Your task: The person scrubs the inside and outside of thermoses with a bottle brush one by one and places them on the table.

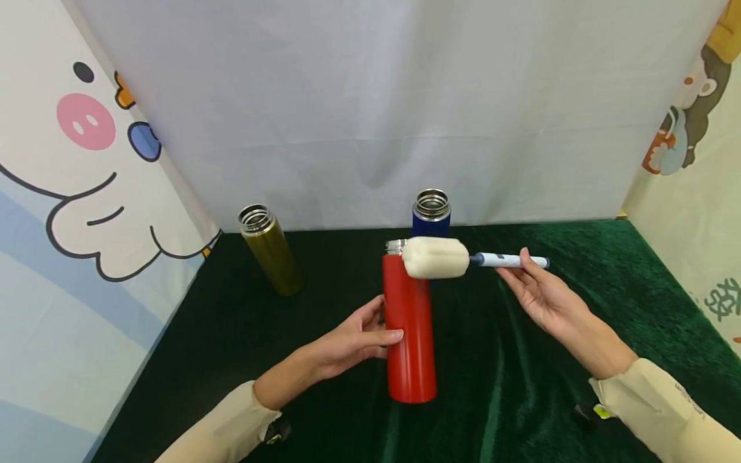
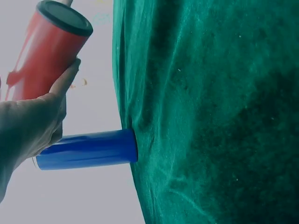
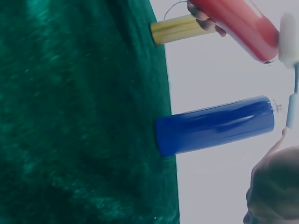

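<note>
My left hand [image 1: 359, 337] grips a red bottle [image 1: 410, 334] round its middle, thumb across the front. In the left wrist view the bottle's dark base [image 2: 65, 17] shows, lifted off the cloth. A bare metal threaded neck [image 1: 396, 247] tops it, with no lid. My right hand [image 1: 547, 292] pinches the white handle [image 1: 503, 260] of a bottle brush between thumb and fingers. The brush's cream sponge head [image 1: 437, 258] points left and overlaps the red bottle's upper edge in the head view. In the right wrist view, the sponge [image 3: 289, 39] sits right beside the bottle's mouth end.
A blue bottle [image 1: 431, 215] without a lid stands upright behind the brush. At the back left stands an open gold bottle [image 1: 272, 254]. Dark green velvet cloth [image 1: 324, 411] covers the table, and a white curtain [image 1: 359, 103] hangs behind it.
</note>
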The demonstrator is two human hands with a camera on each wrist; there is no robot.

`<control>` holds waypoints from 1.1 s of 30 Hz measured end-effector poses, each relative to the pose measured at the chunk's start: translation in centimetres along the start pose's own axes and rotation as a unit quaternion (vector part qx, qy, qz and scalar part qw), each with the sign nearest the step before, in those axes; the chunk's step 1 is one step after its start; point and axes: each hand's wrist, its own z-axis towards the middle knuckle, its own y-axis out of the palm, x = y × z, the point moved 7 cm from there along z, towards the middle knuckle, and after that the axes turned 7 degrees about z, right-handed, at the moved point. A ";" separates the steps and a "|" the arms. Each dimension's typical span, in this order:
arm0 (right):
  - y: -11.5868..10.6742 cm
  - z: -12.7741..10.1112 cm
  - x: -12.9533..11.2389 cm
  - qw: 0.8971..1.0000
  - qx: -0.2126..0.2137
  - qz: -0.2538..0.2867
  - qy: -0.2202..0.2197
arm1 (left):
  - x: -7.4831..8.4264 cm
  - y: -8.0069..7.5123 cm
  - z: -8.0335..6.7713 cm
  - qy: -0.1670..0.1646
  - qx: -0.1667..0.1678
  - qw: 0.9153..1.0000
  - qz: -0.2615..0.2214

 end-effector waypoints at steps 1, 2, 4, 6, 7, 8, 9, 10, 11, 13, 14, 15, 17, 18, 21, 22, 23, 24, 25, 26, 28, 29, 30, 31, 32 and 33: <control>0.1 0.0 -0.1 1.000 -0.004 0.013 -0.003 | 0.0 0.1 0.0 -0.002 -0.002 1.000 0.001; 0.1 -0.1 -0.1 1.000 -0.007 0.022 -0.004 | 0.0 0.2 0.1 -0.003 -0.002 1.000 0.001; 0.0 -0.3 -0.1 1.000 -0.007 0.027 -0.006 | 0.0 0.3 0.1 -0.004 -0.001 1.000 -0.003; -0.4 -0.4 0.1 1.000 -0.004 0.000 0.001 | 0.1 0.2 0.1 0.002 0.003 1.000 -0.011; -0.6 -0.5 0.3 1.000 -0.001 -0.023 0.006 | 0.2 0.1 0.1 0.007 0.006 1.000 -0.016; -0.9 -0.6 0.4 0.999 0.000 -0.048 0.012 | 0.3 0.0 0.0 0.014 0.010 1.000 -0.023; -1.2 -0.6 0.6 0.997 0.000 -0.074 0.017 | 0.5 -0.1 0.0 0.021 0.013 0.999 -0.030; -1.4 -0.7 0.7 0.994 -0.004 -0.103 0.023 | 0.7 -0.3 0.0 0.030 0.016 0.999 -0.038; -1.7 -0.7 0.9 0.991 -0.008 -0.131 0.028 | 0.9 -0.4 0.0 0.040 0.018 0.998 -0.045; -2.1 -0.6 1.1 0.984 -0.021 -0.173 0.035 | 1.2 -0.7 -0.1 0.052 0.022 0.996 -0.066; -2.3 -0.6 1.2 0.981 -0.028 -0.190 0.037 | 1.4 -0.8 -0.1 0.057 0.023 0.995 -0.076; -2.5 -0.5 1.2 0.977 -0.034 -0.205 0.039 | 1.5 -0.9 -0.1 0.061 0.023 0.994 -0.087; -2.9 -0.4 1.3 0.972 -0.041 -0.227 0.040 | 1.5 -1.0 -0.2 0.064 0.020 0.992 -0.104; -3.0 -0.3 1.3 0.970 -0.043 -0.236 0.040 | 1.5 -1.0 -0.2 0.063 0.019 0.992 -0.110; -3.0 -0.1 1.2 0.967 -0.040 -0.250 0.035 | 1.2 -0.9 -0.2 0.054 0.014 0.992 -0.111; -2.9 0.0 1.1 0.967 -0.036 -0.250 0.032 | 1.0 -0.8 -0.1 0.049 0.012 0.993 -0.106; -2.7 0.1 1.0 0.968 -0.031 -0.246 0.028 | 0.9 -0.7 -0.1 0.044 0.011 0.994 -0.098; -2.5 0.2 0.8 0.971 -0.026 -0.235 0.025 | 0.7 -0.6 0.0 0.038 0.009 0.995 -0.090; -2.2 0.3 0.7 0.975 -0.021 -0.218 0.023 | 0.5 -0.5 0.1 0.032 0.007 0.996 -0.079; -1.9 0.3 0.5 0.980 -0.017 -0.196 0.020 | 0.4 -0.4 0.2 0.024 0.005 0.997 -0.067; -1.2 0.4 0.1 0.990 -0.010 -0.142 0.015 | -0.1 -0.2 0.3 0.005 0.003 0.999 -0.040; -0.9 0.5 0.0 0.993 -0.011 -0.115 0.012 | -0.3 -0.1 0.3 -0.004 0.003 1.000 -0.023; -0.6 0.5 -0.2 0.996 -0.013 -0.086 0.009 | -0.4 0.0 0.3 -0.013 0.003 1.000 -0.005; -0.3 0.6 -0.3 0.998 -0.017 -0.063 0.006 | -0.6 0.1 0.4 -0.021 0.004 1.000 0.012; -0.1 0.6 -0.4 0.999 -0.019 -0.041 0.003 | -0.7 0.1 0.4 -0.027 0.004 0.999 0.027; 0.0 0.6 -0.5 0.999 -0.023 -0.024 0.002 | -0.8 0.2 0.4 -0.032 0.006 0.999 0.041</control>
